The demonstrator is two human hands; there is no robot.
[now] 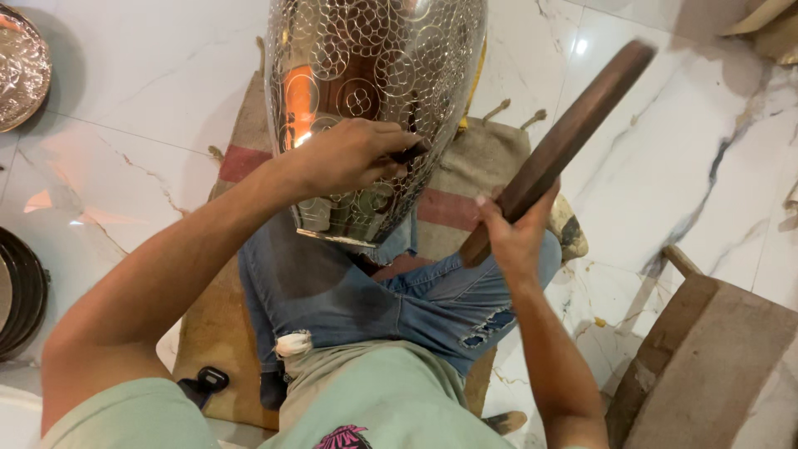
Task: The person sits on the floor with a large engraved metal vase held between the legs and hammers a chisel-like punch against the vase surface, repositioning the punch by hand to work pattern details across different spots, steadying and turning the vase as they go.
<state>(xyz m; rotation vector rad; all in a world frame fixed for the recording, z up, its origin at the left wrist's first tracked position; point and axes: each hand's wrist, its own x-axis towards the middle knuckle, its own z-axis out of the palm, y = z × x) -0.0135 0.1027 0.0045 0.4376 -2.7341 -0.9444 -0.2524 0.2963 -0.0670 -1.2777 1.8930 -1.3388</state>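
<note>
A large shiny metal vase, engraved all over with small circle patterns, lies tilted across my lap. My left hand rests against its side and grips a small dark chisel whose tip touches the metal. My right hand is closed around the lower end of a long dark wooden baton, held raised and slanting up to the right, apart from the vase. My legs in torn blue jeans are under the vase.
A burlap mat with red stripes lies on the white marble floor. A wooden block stands at right. An engraved metal plate is at top left, and stacked dark plates lie at the left edge.
</note>
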